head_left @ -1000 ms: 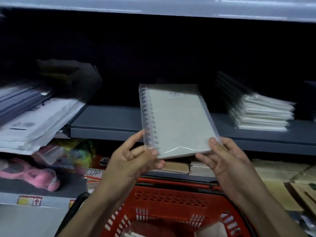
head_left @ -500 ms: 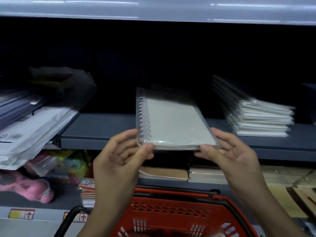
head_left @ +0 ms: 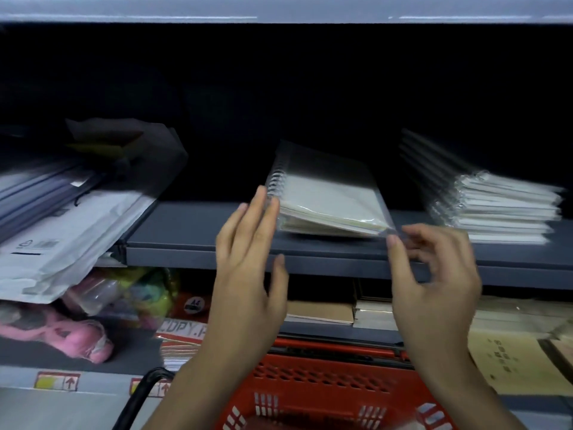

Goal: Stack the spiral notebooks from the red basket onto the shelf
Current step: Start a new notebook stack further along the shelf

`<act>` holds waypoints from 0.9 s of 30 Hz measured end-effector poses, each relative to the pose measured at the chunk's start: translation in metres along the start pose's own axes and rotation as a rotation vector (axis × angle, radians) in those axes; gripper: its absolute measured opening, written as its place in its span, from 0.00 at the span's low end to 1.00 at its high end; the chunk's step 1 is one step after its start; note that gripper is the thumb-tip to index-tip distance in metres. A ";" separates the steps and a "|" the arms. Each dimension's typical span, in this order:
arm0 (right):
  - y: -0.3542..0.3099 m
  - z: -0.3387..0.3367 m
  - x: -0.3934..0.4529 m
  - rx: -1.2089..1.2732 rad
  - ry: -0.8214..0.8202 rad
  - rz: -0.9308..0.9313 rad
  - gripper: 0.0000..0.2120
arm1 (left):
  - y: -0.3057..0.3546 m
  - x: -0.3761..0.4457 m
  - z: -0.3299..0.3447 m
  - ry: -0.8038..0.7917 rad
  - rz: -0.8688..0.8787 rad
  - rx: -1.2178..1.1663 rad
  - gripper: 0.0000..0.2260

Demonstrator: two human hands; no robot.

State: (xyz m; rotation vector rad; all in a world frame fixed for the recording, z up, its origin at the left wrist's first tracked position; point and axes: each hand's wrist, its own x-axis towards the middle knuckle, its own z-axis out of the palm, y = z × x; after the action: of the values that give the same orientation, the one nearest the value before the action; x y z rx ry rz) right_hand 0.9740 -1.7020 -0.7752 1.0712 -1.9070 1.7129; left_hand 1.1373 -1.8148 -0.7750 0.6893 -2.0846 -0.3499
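In the head view, a spiral notebook (head_left: 325, 201) in clear plastic wrap lies on the grey shelf (head_left: 192, 240) in the middle of the frame, with its wire spiral to the left. Its near right corner looks a little lifted. The left hand (head_left: 248, 262) has straight fingers, and the fingertips touch the spiral side of the notebook. The right hand (head_left: 434, 274) is blurred; its fingers are loosely bent just at the near right corner of the wrap, and I cannot tell if they pinch it. At the right of the frame, a stack of notebooks (head_left: 499, 209) lies on the same shelf, well apart from the single one. The red basket (head_left: 325, 389) is at the lower centre, under both forearms. At the left, white envelopes and folders (head_left: 62, 231) lean over the shelf edge, with a pink soft thing (head_left: 62, 336) below them.
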 end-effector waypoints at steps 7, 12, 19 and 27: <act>0.017 -0.001 -0.007 -0.141 -0.143 -0.156 0.16 | 0.004 -0.002 0.008 -0.207 0.069 0.101 0.31; 0.018 0.001 0.006 -0.190 -0.330 -0.013 0.23 | 0.002 0.002 0.010 -0.252 0.074 0.112 0.32; 0.016 -0.014 0.009 -0.112 -0.370 -0.005 0.25 | 0.001 -0.002 0.005 -0.239 0.051 0.045 0.32; 0.030 -0.054 -0.046 -0.216 -0.416 -0.205 0.08 | 0.000 -0.042 0.001 -0.307 0.056 -0.043 0.30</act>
State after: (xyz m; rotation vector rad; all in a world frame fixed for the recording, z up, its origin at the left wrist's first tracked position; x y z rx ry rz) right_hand 0.9699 -1.6379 -0.8175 1.5644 -2.0730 1.2093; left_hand 1.1559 -1.7893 -0.8034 0.5790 -2.3737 -0.4928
